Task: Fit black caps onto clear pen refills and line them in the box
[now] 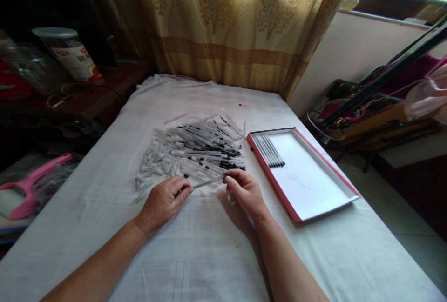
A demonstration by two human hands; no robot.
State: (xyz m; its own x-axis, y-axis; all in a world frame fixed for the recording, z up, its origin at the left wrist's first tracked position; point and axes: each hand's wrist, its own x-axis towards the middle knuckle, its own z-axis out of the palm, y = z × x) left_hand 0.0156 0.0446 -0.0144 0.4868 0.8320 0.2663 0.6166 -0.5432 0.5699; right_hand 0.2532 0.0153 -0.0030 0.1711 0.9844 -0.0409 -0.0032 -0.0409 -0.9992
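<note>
Between my two hands a thin clear pen (208, 182) lies nearly level, above the near edge of a heap of pen parts. My left hand (170, 198) is closed round its left end. At the other end, the fingertips of my right hand (244, 191) pinch the dark tip. Just beyond are loose clear pen barrels and dark refills (206, 137), with white translucent caps (153, 160) piled at the left. Small black plugs (230, 168) lie at the heap's right side. To the right, a row of pens (268, 151) with black ends rests inside a shallow red-edged box lid (274, 183).
A white cloth (104, 227) covers the table. A lidded plastic jar (71, 55) stands on a dark cabinet at the left, with a pink-handled tape dispenser (31, 190) below. A patterned curtain (226, 23) hangs behind. Tubes and bags crowd the right.
</note>
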